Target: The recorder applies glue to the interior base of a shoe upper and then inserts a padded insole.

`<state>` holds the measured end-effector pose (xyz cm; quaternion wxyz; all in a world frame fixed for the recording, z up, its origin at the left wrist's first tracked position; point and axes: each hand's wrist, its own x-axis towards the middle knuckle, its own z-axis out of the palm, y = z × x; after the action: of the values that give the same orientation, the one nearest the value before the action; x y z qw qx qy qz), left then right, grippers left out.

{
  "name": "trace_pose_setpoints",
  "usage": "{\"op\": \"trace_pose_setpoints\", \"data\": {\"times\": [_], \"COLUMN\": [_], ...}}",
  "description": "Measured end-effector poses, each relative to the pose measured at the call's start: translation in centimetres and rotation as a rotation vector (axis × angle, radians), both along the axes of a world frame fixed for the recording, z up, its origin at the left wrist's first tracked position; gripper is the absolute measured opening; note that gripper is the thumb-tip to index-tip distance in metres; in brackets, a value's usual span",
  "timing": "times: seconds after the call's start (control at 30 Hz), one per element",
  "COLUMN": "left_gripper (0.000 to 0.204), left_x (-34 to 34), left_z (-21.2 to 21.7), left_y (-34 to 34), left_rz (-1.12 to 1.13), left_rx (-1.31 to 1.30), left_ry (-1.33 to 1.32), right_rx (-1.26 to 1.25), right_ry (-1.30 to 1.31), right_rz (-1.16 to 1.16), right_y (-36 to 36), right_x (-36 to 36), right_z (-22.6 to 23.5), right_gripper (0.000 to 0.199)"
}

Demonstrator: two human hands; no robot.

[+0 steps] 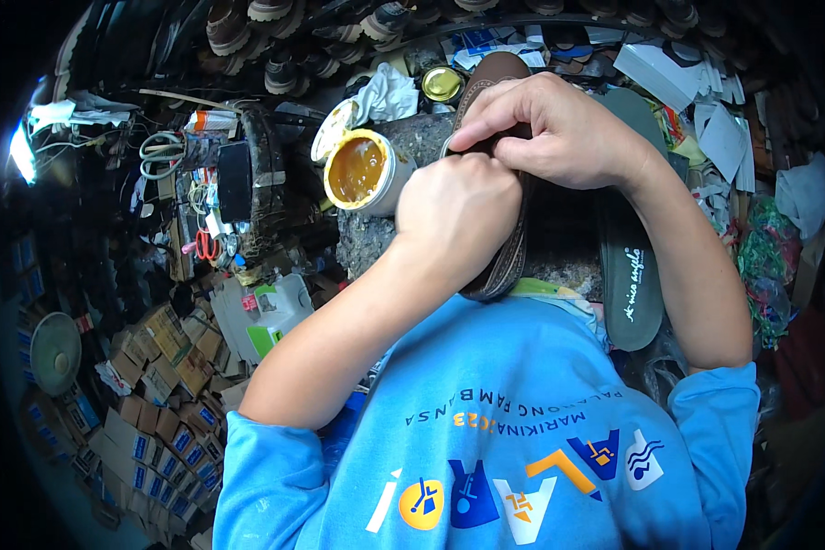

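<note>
A brown sandal (499, 68) with a stitched edge lies lengthwise in front of me, its rounded end pointing away. My left hand (458, 215) is closed in a fist over its middle, knuckles up. Bent over the same spot, my right hand (550, 128) has thumb and index finger curled in against the sandal, close to the left knuckles. The fingertips and the sandal's middle are mostly hidden. To the right, partly under my right forearm, is a long dark green sole (631, 275) with white lettering. An open white tub (401, 183) of amber paste stands left of my left hand.
The tub's lid (335, 130) leans behind it, near crumpled white cloth (387, 93) and a yellow-topped tin (442, 84). Red-handled scissors (208, 245) hang at left. Stacked boxes (170, 449) fill the lower left; shoes (234, 27) line the back. Papers and plastic bags crowd the right.
</note>
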<state>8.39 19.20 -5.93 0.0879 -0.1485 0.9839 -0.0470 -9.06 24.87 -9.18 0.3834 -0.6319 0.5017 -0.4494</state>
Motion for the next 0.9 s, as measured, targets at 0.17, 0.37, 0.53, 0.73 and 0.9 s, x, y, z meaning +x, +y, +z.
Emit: {"op": "trace_pose_setpoints", "data": {"times": [0.17, 0.37, 0.53, 0.73, 0.9], "left_gripper": [0.023, 0.018, 0.017, 0.014, 0.013], "left_x": [3.6, 4.1, 5.0, 5.4, 5.0], "left_z": [8.3, 2.9, 3.5, 2.8, 4.1], "left_y": [0.0, -0.3, 0.0, 0.8, 0.6], "left_rz": [0.091, -0.086, -0.19, -0.071, -0.034], "left_rx": [0.554, 0.449, 0.362, 0.306, 0.326], "left_ry": [0.03, 0.36, 0.366, 0.271, 0.397], "right_rx": [0.017, -0.046, -0.02, -0.015, -0.016], "right_ry": [-0.01, 0.024, -0.015, -0.011, -0.027], "right_rz": [-0.012, -0.032, -0.058, -0.03, -0.043], "right_y": [0.5, 0.2, 0.5, 0.3, 0.3], "right_x": [0.0, 0.4, 0.6, 0.6, 0.5], "right_z": [0.5, -0.1, 0.5, 0.2, 0.3], "right_gripper": [0.043, 0.037, 0.036, 0.04, 0.039]}}
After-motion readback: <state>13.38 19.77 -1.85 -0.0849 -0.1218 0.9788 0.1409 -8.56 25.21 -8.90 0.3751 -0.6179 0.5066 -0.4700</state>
